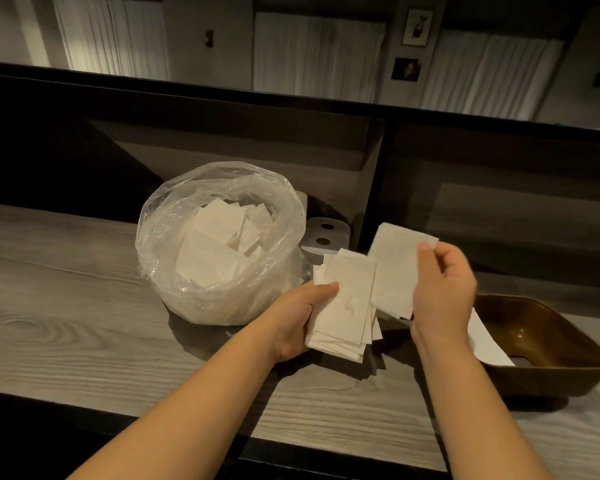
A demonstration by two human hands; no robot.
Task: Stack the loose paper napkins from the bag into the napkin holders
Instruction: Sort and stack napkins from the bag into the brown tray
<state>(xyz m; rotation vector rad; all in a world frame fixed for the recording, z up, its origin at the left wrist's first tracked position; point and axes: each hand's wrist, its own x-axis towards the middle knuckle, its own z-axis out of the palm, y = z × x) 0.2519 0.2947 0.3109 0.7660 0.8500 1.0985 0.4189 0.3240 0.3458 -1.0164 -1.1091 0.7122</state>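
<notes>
Judging from the head view, the napkin stack [343, 303] gripped in the left hand [302, 320] just right of the bag [218, 244] and the single napkin [395, 271] pinched by the right hand [444, 289] look light, limp, best held by edges, while the brown holder [548, 341] farther right is partly arm-hidden.
</notes>
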